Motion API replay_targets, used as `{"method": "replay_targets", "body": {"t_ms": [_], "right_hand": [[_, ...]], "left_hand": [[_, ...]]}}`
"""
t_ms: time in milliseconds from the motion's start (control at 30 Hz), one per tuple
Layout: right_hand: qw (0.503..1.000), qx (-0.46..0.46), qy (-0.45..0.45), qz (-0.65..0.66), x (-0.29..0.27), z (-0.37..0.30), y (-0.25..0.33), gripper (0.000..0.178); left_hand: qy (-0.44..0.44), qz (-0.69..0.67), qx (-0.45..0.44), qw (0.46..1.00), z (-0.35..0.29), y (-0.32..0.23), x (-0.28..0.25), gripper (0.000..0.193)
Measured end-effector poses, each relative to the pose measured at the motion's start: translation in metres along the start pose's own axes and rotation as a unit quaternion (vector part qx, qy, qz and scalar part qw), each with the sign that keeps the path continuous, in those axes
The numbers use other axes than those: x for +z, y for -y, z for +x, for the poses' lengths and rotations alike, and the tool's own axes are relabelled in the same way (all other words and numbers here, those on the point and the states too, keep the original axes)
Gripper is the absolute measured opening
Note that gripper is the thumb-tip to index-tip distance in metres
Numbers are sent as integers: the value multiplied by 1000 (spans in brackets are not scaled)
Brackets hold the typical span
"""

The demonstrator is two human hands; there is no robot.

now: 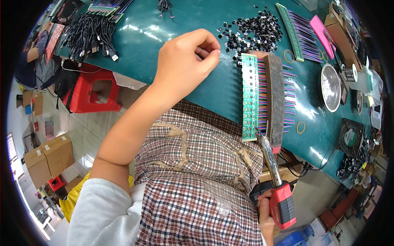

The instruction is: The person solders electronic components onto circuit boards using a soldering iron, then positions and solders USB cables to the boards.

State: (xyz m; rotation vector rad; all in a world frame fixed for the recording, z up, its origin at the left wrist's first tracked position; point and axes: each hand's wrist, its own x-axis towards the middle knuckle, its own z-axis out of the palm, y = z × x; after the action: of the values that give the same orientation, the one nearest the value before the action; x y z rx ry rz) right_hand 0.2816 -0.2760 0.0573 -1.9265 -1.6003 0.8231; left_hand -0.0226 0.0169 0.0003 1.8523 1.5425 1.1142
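Note:
My right hand (266, 211) grips the red-and-black handle of a soldering iron (283, 207). Its metal barrel points up, and the tip is at the near end of a green circuit board panel (249, 98), touching or just above it. From the panel's right side run several thin coloured wires (289, 102), pressed under a long dark bar (275, 98). My left hand (186, 61) hovers over the bench left of the panel, thumb and forefinger pinched together. Whatever they may hold is too small to make out. Close to those fingertips lies a heap of small black connectors (260, 30).
A second wired board panel (290, 33) and a pink tool (322, 33) lie far right, by a metal bowl (330, 87). A cooling fan (351, 137) sits at the right edge. Black cables (90, 35) hang at left above a red stool (92, 92); another person's arm (35, 53) is beyond.

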Motion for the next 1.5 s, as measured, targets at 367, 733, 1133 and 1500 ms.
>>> {"method": "replay_targets", "body": {"t_ms": [367, 733, 1133, 1500], "right_hand": [[1000, 6, 0, 11, -3, -15, -5, 20], [999, 15, 36, 32, 0, -17, -9, 24], [999, -23, 32, 24, 5, -12, -12, 24], [999, -23, 19, 42, 1, -5, 0, 23]], "left_hand": [[171, -169, 24, 970, -100, -52, -2, 15], [154, -147, 45, 976, -110, -46, 18, 13], [143, -133, 53, 979, -108, -47, 17, 13], [142, -129, 55, 980, -107, -48, 18, 14]]}}
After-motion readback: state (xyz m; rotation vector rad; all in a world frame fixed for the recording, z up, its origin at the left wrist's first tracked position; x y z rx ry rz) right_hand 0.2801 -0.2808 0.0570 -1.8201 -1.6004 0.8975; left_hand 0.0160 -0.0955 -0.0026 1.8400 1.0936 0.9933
